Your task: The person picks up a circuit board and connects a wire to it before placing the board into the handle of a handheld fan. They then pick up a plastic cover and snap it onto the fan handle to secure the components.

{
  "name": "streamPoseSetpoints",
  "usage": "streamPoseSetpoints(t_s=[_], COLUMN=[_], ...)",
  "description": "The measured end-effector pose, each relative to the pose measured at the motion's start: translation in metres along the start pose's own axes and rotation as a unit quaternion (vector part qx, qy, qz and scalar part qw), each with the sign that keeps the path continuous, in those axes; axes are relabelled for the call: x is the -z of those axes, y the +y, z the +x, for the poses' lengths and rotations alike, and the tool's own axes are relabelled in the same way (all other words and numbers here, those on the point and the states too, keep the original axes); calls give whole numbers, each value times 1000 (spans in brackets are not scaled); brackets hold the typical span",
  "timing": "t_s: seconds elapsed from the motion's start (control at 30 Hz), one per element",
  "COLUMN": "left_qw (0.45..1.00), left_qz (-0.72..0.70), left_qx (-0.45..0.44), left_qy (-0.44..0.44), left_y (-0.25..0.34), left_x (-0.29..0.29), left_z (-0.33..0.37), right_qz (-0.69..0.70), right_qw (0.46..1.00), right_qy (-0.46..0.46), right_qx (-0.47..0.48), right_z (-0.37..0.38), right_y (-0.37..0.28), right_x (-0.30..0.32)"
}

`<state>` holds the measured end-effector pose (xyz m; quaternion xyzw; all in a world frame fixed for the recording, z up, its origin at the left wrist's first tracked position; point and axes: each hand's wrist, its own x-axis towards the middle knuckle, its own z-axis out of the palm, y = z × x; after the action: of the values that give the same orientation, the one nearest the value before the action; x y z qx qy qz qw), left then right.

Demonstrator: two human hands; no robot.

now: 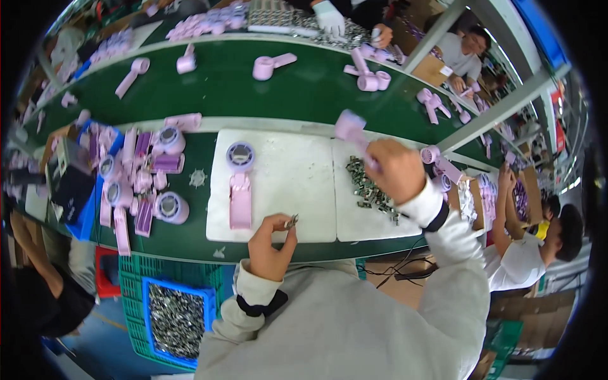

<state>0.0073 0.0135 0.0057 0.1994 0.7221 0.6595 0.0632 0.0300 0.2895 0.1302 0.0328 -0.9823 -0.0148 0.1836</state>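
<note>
Low over the near edge of a white foam mat (297, 183), my left hand (271, 246) pinches a small metallic part (291, 221) between thumb and fingertips. My right hand (399, 168) is raised at the right, closed round the handle of a pink handheld fan (350, 126), whose head is smeared by motion. Beneath that hand, small green-and-metal circuit boards (370, 190) lie heaped on a second white mat (354, 225). Left on the first mat lies another fan with a round purple-rimmed head (240, 156) and an opened pink handle (240, 202).
Purple and pink fan parts (142, 183) crowd the bench at left, beside a blue bin (82, 218). Beyond the mats runs a green conveyor (215, 82) carrying pink fans. A blue tray of small metal parts (177, 316) stands below. Other people work around; a metal post (500, 111) slants at right.
</note>
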Motion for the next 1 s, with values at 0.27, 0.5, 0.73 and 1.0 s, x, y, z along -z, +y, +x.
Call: streamPoseSetpoints(t_s=[0.27,0.5,0.73,1.0], left_qw=[996,986,954,967], left_qz=[-64,-11,116,86], left_qx=[-39,-160,-251,-199], left_qy=[-53,-38,-116,-135], left_y=[5,5,-5,-2], left_x=[27,23,10,22], left_z=[-7,-7,0,-7], right_qz=[216,211,179,341], right_qw=[972,960,969,928], right_qy=[-52,-184,-149,-123], right_qx=[83,-25,83,-87], right_z=[-34,4,4,-9], right_y=[-105,-92,-79,-91], right_x=[-33,-32,-61,-55])
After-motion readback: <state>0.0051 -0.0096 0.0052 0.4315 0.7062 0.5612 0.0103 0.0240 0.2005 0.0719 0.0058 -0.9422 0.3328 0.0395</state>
